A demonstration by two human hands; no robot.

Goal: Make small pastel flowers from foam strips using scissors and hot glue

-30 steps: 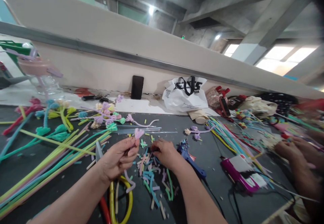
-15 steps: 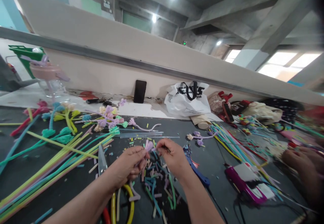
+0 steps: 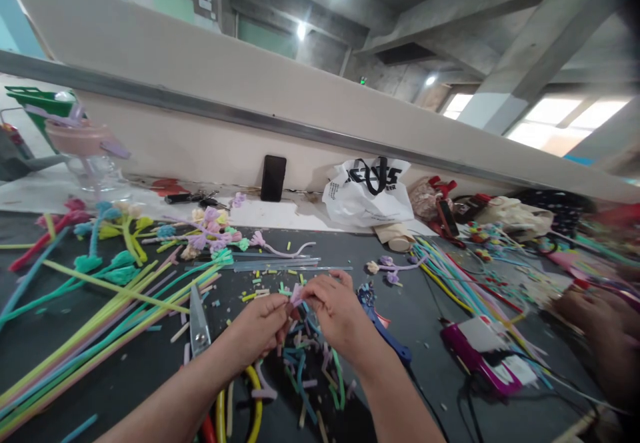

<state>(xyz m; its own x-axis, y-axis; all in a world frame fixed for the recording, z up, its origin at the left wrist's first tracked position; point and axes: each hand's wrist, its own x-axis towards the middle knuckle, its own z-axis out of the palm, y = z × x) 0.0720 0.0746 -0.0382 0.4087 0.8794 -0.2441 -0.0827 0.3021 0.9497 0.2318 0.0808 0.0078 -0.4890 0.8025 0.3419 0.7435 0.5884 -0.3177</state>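
My left hand (image 3: 260,326) is closed round a lilac pipe-cleaner flower (image 3: 296,294), whose pale stem hangs below my fist. My right hand (image 3: 333,306) meets it, fingers pinched at the flower's head. Both hands hover over a heap of short coloured pipe-cleaner offcuts (image 3: 310,363) on the dark table (image 3: 420,309). A pair of scissors (image 3: 199,323) lies just left of my left wrist. A blue glue gun (image 3: 383,326) lies right of my right hand.
Long pipe cleaners (image 3: 100,316) fan out at left, finished flowers (image 3: 210,229) behind them. A phone (image 3: 273,178) leans on the wall beside a white bag (image 3: 367,193). A magenta device (image 3: 480,349) and more stems (image 3: 450,269) lie right, near another person's hands (image 3: 595,316).
My right hand has risen from the offcuts and come to the flower held in my left hand. The two hands now touch at the flower's head.
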